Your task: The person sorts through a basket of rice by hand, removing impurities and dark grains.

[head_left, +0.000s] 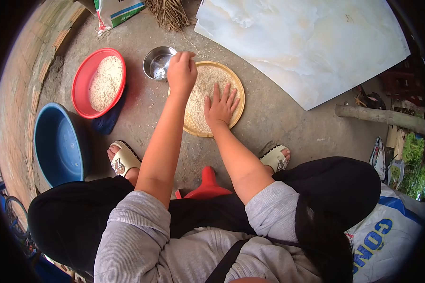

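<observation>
A round woven bamboo tray (242, 89) lies on the floor in front of me, covered with a layer of pale grain, apparently rice (198, 111). My right hand (220, 106) rests flat on the grain at the tray's right side, fingers spread. Raised over the tray's upper left edge is my left hand (182, 73), its fingers curled together; whatever they may hold is too small or hidden to make out. Just beyond that hand sits a shiny metal bowl (158, 62), partly covered by it.
To the left stand a red basin (75, 89) of pale grain and a large blue tub (56, 141). A straw broom (167, 14) and a printed sack (120, 12) lie at the back. A marbled sheet (307, 42) fills the upper right. A red stool (208, 188) is beneath me.
</observation>
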`<state>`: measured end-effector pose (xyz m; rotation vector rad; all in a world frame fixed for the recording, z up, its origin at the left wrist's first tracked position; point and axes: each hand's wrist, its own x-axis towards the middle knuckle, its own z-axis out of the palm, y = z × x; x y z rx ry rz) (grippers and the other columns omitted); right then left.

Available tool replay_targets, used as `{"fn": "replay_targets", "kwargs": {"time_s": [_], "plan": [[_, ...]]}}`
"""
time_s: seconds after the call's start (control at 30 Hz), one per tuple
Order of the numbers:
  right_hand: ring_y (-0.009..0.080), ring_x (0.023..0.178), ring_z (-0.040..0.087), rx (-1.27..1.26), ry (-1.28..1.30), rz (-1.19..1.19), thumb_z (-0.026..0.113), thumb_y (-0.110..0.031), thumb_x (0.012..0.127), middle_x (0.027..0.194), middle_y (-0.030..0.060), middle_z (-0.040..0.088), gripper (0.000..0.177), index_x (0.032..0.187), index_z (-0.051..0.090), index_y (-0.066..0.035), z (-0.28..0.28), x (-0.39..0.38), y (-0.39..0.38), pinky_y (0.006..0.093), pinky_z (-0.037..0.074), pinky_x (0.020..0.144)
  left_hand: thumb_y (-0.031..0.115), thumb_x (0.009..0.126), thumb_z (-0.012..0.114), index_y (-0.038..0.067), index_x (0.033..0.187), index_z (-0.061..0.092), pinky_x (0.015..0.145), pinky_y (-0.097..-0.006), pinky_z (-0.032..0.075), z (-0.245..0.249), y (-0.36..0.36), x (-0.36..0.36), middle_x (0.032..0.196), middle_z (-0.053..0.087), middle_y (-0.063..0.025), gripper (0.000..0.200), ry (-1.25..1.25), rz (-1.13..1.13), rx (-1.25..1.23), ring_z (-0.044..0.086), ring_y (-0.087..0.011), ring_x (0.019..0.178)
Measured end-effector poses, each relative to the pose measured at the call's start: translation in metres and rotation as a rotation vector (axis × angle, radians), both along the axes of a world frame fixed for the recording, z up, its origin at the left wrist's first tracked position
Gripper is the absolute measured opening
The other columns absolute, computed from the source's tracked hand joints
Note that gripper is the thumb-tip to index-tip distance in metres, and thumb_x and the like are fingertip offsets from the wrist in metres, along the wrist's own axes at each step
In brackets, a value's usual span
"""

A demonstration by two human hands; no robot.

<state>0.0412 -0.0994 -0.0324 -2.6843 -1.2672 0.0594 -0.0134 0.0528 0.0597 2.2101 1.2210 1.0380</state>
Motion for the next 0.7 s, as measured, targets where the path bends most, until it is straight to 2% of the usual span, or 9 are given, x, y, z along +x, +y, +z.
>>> {"fn": "replay_targets", "kwargs": {"time_s": [0.1,0.17,0.23,0.33,0.37,0.43,0.47,0.5,0.7], "plan": [[0.0383,0.142,0.003,-0.022,0.010,0.005,0.034,-0.046,0.095,0.154,0.0148,0.010,0.056,0.146,0.026,-0.024,0.002,0.000,-0.001,0.0530,0.000,0.113,0.007,0.080,0.054,0.010,0.093,0.065,0.081,-0.0394,0.048,-0.017,-0.030,0.016,0.098,0.061,-0.0085,0.017,0.150,-0.261,-0.077,0.057,-0.0279,0.095],[0.0382,0.142,0.004,0.004,0.042,0.003,0.036,-0.043,0.095,0.154,0.0147,0.010,0.055,0.146,0.027,-0.024,0.003,0.001,0.000,0.0530,0.000,0.113,0.010,0.079,0.057,0.009,0.100,0.065,0.090,-0.0398,0.046,-0.035,-0.051,0.016,0.113,0.059,-0.0100,0.023,0.297,-0.251,-0.203,0.053,-0.0302,0.105],[0.0381,0.142,0.004,0.030,0.073,0.004,0.039,-0.040,0.094,0.154,0.0146,0.011,0.055,0.145,0.027,-0.024,0.010,0.003,-0.001,0.0530,0.000,0.113,0.010,0.079,0.057,0.008,0.102,0.064,0.091,-0.0401,0.045,-0.054,-0.064,0.011,0.115,0.058,-0.0109,0.024,0.324,-0.232,-0.256,0.053,-0.0305,0.106],[0.0371,0.142,0.007,0.097,0.233,0.014,0.046,-0.024,0.090,0.154,0.0098,0.015,0.053,0.142,0.035,-0.023,0.011,0.010,-0.002,0.0525,0.003,0.113,0.010,0.080,0.056,0.008,0.107,0.062,0.093,-0.0404,0.043,-0.076,-0.077,-0.005,0.119,0.058,-0.0097,0.027,0.241,-0.257,-0.068,0.053,-0.0299,0.107],[0.0348,0.140,0.017,0.216,0.194,0.021,0.045,-0.023,0.091,0.150,0.0095,0.026,0.045,0.135,0.045,-0.018,0.004,0.013,-0.005,0.0506,0.011,0.113,0.010,0.080,0.056,0.008,0.107,0.062,0.093,-0.0404,0.043,-0.080,-0.081,-0.010,0.119,0.058,-0.0097,0.027,0.230,-0.262,-0.065,0.053,-0.0299,0.107],[0.0323,0.135,0.029,0.343,0.189,0.020,0.046,-0.021,0.090,0.141,0.0107,0.040,0.037,0.125,0.053,-0.011,0.000,0.022,-0.010,0.0474,0.022,0.110,0.011,0.082,0.053,0.010,0.112,0.060,0.097,-0.0387,0.040,-0.084,-0.089,-0.018,0.124,0.056,-0.0069,0.030,0.208,-0.265,0.011,0.050,-0.0269,0.113],[0.0304,0.127,0.039,0.427,0.153,0.029,0.047,-0.019,0.089,0.131,0.0110,0.049,0.030,0.115,0.056,-0.007,0.000,0.026,-0.012,0.0440,0.030,0.105,0.011,0.082,0.053,0.010,0.113,0.060,0.097,-0.0388,0.040,-0.085,-0.090,-0.019,0.125,0.055,-0.0068,0.032,0.222,-0.261,0.011,0.050,-0.0271,0.114],[0.0310,0.120,0.044,0.419,0.161,0.011,0.050,-0.017,0.087,0.125,0.0115,0.052,0.028,0.112,0.058,-0.008,0.007,0.028,-0.015,0.0429,0.034,0.101,0.011,0.081,0.054,0.010,0.114,0.059,0.097,-0.0389,0.040,-0.085,-0.091,-0.019,0.127,0.055,-0.0066,0.033,0.233,-0.259,0.012,0.049,-0.0273,0.115],[0.0307,0.102,0.049,0.380,0.165,0.044,0.058,-0.010,0.081,0.103,0.0105,0.054,0.019,0.100,0.059,-0.008,0.013,0.040,-0.030,0.0410,0.040,0.091,0.005,0.078,0.056,0.008,0.088,0.061,0.078,-0.0418,0.044,-0.078,-0.091,-0.004,0.089,0.059,-0.0103,0.012,0.158,-0.291,-0.008,0.053,-0.0313,0.086]]}}
